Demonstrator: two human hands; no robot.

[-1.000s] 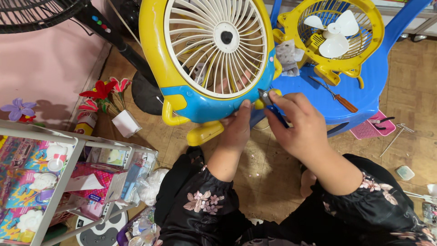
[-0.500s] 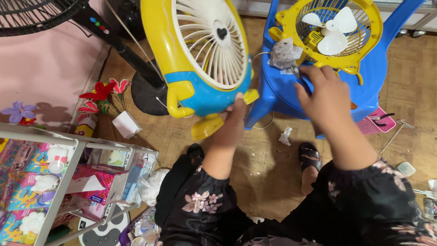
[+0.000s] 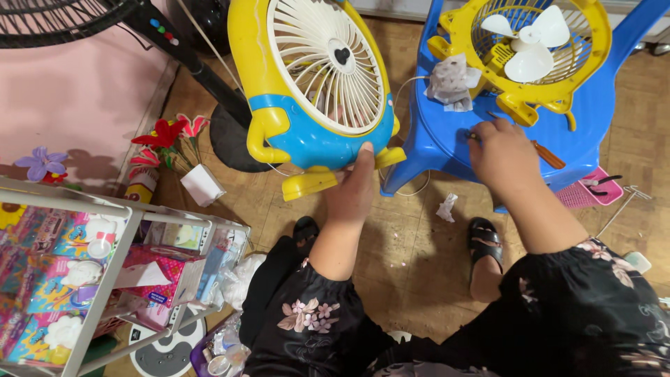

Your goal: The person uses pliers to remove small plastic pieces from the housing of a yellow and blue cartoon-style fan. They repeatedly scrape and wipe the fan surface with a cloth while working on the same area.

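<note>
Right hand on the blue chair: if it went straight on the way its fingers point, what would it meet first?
The right hand points up the blue chair seat; first in line looks like the opened yellow fan half, its near rim, though depth is unclear.

Right hand [image 3: 504, 152] hides its fingers' grasp — yellow fan [image 3: 314, 91] cut off at top.

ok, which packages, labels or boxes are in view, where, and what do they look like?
Pink tissue box: on the wire rack, lower left; rectangular, magenta with white dots, a white tissue sticking out.
Colourful flat packs: rack's left side; pink, blue and yellow prints.
Small white box: on the floor beside the artificial flowers; plain cube.
No screens or signs.
</note>
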